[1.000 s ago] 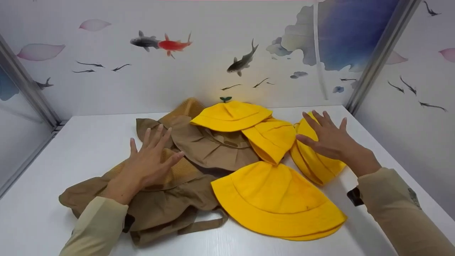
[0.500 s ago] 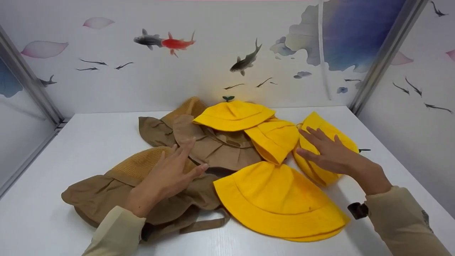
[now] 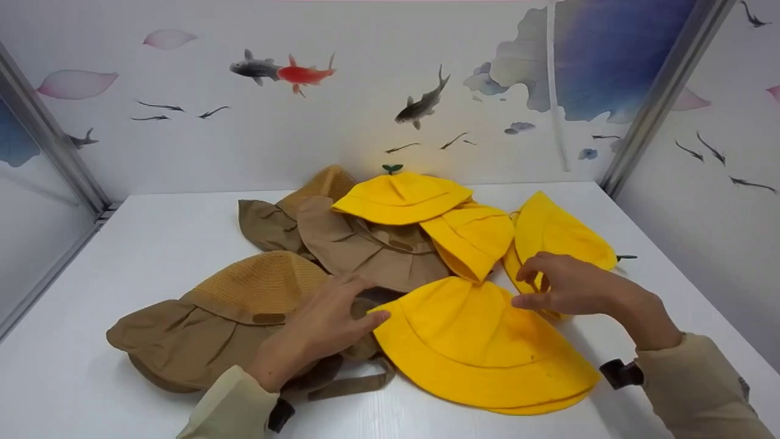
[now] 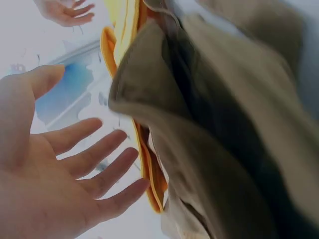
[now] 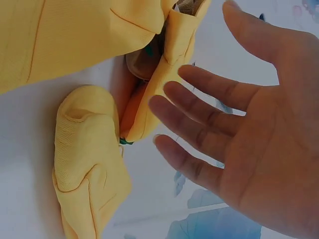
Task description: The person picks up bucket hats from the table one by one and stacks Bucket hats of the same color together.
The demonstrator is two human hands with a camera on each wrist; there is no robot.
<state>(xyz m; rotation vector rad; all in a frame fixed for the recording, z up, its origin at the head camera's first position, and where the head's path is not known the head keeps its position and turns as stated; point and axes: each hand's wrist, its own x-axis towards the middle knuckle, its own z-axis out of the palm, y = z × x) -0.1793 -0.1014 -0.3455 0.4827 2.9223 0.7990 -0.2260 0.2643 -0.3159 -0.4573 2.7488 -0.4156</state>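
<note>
My left hand [image 3: 320, 326] is held over the right side of a brown hat with a tan mesh crown [image 3: 253, 286], fingers relaxed, holding nothing. In the head view its thumb overlaps the left corner of the front yellow bucket hat [image 3: 475, 347]. The left wrist view shows the palm beside the brown brim [image 4: 144, 84]. My right hand [image 3: 573, 286] hovers between that front yellow hat and another yellow hat [image 3: 560, 235] on the right, its fingers slightly bent and holding nothing. Part of the right-hand yellow hat is hidden behind the hand.
Behind lie a brown wide-brimmed hat [image 3: 378, 262] and another brown hat with a mesh crown [image 3: 329, 183]. A yellow hat with a green sprout [image 3: 402, 198] and another yellow hat [image 3: 472, 235] overlap them. Printed panels enclose the white table [image 3: 67, 305].
Both hands have come nearer the front of the table, the left also moving right toward the front yellow hat. The right hand's fingers have gone from spread to slightly bent. The hats stay put.
</note>
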